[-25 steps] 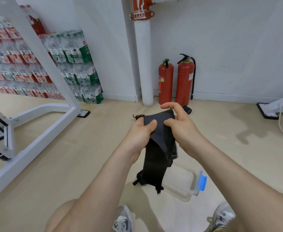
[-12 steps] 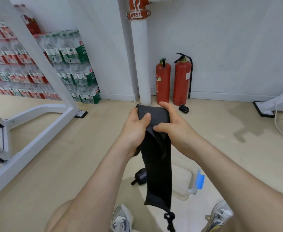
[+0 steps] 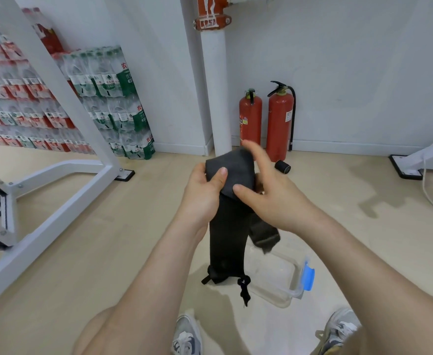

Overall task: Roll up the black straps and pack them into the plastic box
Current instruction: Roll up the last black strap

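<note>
A long black strap (image 3: 227,231) hangs in front of me, its top end folded over between my hands. My left hand (image 3: 202,193) grips that top end, thumb pressed on the front of the fabric. My right hand (image 3: 266,190) is at the strap's right edge, thumb tip on the fold and forefinger raised over the top. A second tail of strap (image 3: 264,234) hangs behind my right wrist. The strap's lower end with a small loop (image 3: 244,285) dangles over the clear plastic box (image 3: 276,278) with a blue clip, which stands on the floor. A rolled black strap (image 3: 282,167) lies near the extinguishers.
Two red fire extinguishers (image 3: 266,121) stand against the wall beside a white pipe (image 3: 216,98). A white metal frame (image 3: 56,175) runs across the left. Stacked packs of water bottles (image 3: 113,103) fill the far left corner. My shoes (image 3: 187,336) are at the bottom.
The strap's top end has been folded further over and its hanging length has shortened. My right forefinger has lifted above the fold. The dangling loop has risen.
</note>
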Demonstrator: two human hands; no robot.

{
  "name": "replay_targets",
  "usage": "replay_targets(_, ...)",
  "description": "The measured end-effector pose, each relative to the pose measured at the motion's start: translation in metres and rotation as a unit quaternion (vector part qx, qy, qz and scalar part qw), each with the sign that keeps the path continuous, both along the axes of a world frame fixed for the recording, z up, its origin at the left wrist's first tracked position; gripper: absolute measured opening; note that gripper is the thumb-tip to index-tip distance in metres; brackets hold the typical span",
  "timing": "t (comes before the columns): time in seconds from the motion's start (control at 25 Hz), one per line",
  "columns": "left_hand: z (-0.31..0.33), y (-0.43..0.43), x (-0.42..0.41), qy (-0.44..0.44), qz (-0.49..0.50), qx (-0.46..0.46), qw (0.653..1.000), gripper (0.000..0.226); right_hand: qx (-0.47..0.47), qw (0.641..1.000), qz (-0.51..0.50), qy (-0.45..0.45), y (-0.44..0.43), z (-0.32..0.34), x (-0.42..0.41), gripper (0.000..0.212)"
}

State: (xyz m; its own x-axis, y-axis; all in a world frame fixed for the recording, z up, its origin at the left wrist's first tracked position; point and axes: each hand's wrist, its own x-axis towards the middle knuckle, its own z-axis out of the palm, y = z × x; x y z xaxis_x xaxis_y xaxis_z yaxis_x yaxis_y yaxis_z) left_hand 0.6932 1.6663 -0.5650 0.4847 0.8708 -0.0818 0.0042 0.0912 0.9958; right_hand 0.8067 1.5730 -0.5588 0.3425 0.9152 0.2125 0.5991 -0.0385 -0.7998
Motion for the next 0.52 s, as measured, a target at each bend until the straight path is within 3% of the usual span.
replay_targets(0.08,0.001,0.005,-0.001,-0.011,0.007,-0.007,1.0,0.023,-0.025,0.996,0.038,-0.072,-0.005,0.002,0.001,0.066)
replay_targets(0.12,0.002,0.006,-0.002,-0.015,0.004,-0.013,1.0,0.021,-0.027,0.998,0.049,-0.024,-0.007,0.003,0.001,0.058)
replay_targets(0.16,0.002,0.006,-0.004,-0.019,-0.001,-0.02,1.0,0.019,-0.035,0.993,0.063,0.089,-0.009,0.006,0.0,0.049)
replay_targets(0.24,0.003,0.005,-0.006,-0.04,-0.015,-0.033,0.999,0.017,-0.067,0.935,0.097,0.334,-0.01,0.008,-0.002,0.039)
replay_targets(0.28,0.003,0.004,-0.007,-0.057,-0.021,-0.038,0.997,0.017,-0.078,0.906,0.106,0.402,-0.009,0.008,-0.002,0.036)
replay_targets(0.36,0.003,0.007,-0.009,-0.087,-0.027,-0.044,0.995,0.021,-0.08,0.885,0.105,0.446,-0.006,0.006,-0.005,0.029)
replay_targets(0.52,0.003,0.009,-0.012,-0.114,-0.024,-0.045,0.992,0.028,-0.063,0.879,0.094,0.462,-0.004,0.0,-0.014,0.021)
